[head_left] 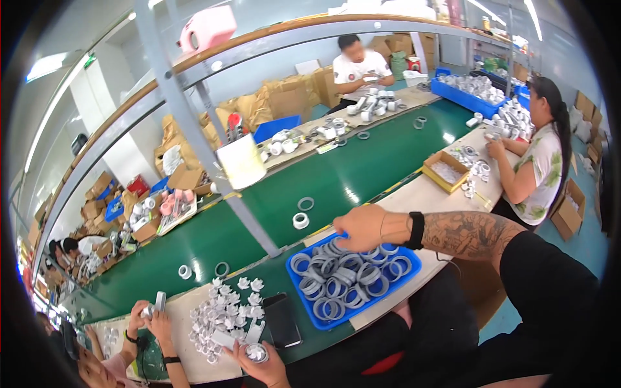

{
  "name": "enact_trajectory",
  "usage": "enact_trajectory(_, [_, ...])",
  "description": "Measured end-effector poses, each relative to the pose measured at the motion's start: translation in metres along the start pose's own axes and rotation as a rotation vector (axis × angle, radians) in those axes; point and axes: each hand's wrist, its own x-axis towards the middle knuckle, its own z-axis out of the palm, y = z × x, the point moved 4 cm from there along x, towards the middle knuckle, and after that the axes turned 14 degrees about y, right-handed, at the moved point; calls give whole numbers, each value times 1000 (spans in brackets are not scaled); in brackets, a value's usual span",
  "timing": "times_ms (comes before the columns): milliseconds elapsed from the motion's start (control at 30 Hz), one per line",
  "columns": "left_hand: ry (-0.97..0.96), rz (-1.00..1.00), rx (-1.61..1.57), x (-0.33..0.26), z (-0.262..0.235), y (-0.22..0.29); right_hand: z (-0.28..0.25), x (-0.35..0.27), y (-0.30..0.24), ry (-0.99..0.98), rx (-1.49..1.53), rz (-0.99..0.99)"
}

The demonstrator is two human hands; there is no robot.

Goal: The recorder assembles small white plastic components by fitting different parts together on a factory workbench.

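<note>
My left hand [268, 371] is closed around a white plastic housing [257, 352] with a round head. White blades show inside its round opening, and a flat white arm extends from it. My right hand [365, 227] is over the far edge of a blue tray [414, 266], fingers curled downward. Whatever its fingertips hold, if anything, is hidden. Grey rings [352, 275] fill the tray in a loose heap. Left of the tray lies a black phone-like slab [283, 320]. White bladed pieces [226, 310] are scattered on the worktop beside my left hand.
A green conveyor belt [362, 169] runs behind the worktop, with loose rings on it. A grey metal post [220, 168] rises at its near edge. Co-workers sit to the left, across the belt and to the right. A yellow-edged box [446, 169] stands at the right.
</note>
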Motion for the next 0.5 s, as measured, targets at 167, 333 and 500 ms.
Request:
enact_trajectory(167, [-4, 170, -2, 30, -27, 93, -28, -56, -56, 240, 421, -394])
enact_trajectory(333, [-244, 80, -457, 29, 23, 204, -49, -105, -102, 574, 595, -824])
enact_trajectory(500, [-630, -819, -836, 35, 65, 247, -59, -99, -68, 539, 708, -563])
